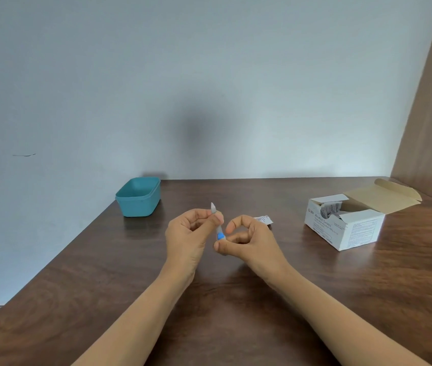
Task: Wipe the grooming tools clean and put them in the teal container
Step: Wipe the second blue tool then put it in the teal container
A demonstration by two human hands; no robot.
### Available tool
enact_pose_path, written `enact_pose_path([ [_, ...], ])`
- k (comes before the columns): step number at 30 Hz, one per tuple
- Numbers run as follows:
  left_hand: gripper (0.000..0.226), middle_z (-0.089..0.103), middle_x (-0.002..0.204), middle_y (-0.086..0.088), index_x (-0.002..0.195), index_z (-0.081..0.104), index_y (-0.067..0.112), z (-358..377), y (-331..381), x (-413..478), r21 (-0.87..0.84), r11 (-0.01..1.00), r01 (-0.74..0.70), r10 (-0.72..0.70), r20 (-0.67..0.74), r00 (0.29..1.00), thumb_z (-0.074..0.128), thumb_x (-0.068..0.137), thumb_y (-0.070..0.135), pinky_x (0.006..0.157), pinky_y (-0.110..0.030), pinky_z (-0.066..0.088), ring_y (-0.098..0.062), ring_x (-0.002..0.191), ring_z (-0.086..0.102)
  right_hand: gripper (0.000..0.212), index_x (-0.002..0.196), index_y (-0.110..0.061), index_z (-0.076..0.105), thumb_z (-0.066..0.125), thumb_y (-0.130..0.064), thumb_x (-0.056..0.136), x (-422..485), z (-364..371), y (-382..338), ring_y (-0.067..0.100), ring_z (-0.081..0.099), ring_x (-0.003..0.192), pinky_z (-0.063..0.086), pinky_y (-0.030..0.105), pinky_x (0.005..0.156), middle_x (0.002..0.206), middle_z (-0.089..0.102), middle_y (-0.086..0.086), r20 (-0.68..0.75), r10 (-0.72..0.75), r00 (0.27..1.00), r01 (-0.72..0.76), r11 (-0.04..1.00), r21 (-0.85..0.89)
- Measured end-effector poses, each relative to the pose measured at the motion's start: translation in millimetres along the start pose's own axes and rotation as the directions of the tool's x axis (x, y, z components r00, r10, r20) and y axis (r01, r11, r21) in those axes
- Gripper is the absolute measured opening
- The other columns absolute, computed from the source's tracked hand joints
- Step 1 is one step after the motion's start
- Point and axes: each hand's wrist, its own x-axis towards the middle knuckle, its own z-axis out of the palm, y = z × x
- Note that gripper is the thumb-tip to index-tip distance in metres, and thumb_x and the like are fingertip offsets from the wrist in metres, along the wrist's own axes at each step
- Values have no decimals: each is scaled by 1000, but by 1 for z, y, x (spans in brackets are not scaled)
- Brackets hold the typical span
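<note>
the person holds one small grooming tool point(221, 236) up above the middle of the tabletop point(104, 273), both hands on it. the left hand point(191, 233) has its grip pinched round the grey upper part, just under the pointed tip. the right hand point(249, 241) pinches the lower end by the blue band, its other fingers curled. i can't see a wipe in either hand.

the teal container point(138, 207) sits at the far left corner, well apart from the hands, and looks to have nothing in it from here. an open box of alcohol swabs point(346, 225) stands to the right, and a small packet point(263, 220) lies just behind the right hand.

this looks like the wiping stage for this tool, or the check just before it. next, i'd judge, one hand must let go to fetch a swab while the other keeps the tool steady, minding that sharp tip.
</note>
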Motion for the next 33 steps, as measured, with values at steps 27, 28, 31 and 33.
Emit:
enact_pose_path([
  [27, 16, 60, 79, -15, 84, 68, -1, 6, -14, 2, -127, 991, 36, -48, -91, 995, 70, 85, 15, 56, -4, 40, -18, 76, 47, 36, 96, -3, 65, 78, -17, 65, 7, 3, 11, 6, 65, 62, 44, 13, 52, 68, 71, 2, -170, 342, 924, -142, 721, 678],
  [28, 16, 61, 79, -16, 84, 69, 0, 6, -15, 2, -127, 991, 41, -52, -86, 995, 70, 85, 16, 56, -4, 40, -18, 76, 48, 27, 92, -5, 66, 76, -14, 69, 7, 3, 12, 6, 65, 62, 45, 14, 52, 69, 71, 2, -160, 348, 924, -146, 706, 693],
  [31, 12, 62, 77, -14, 81, 70, 5, 5, -14, 2, -106, 994, 36, -44, -80, 996, 70, 84, 17, 55, -5, 40, -17, 73, 48, 11, 84, -9, 61, 71, -7, 79, 9, 1, 11, 9, 65, 61, 44, 16, 55, 70, 70, 4, -167, 307, 937, -129, 747, 652],
  [33, 11, 65, 72, -9, 79, 69, 6, 4, -13, 3, -105, 994, 27, -36, -83, 996, 71, 84, 16, 56, -4, 41, -13, 70, 50, 19, 83, -9, 54, 72, -4, 79, 12, -4, 8, 9, 64, 59, 43, 17, 59, 65, 70, 6, -197, 219, 956, -83, 843, 532],
])
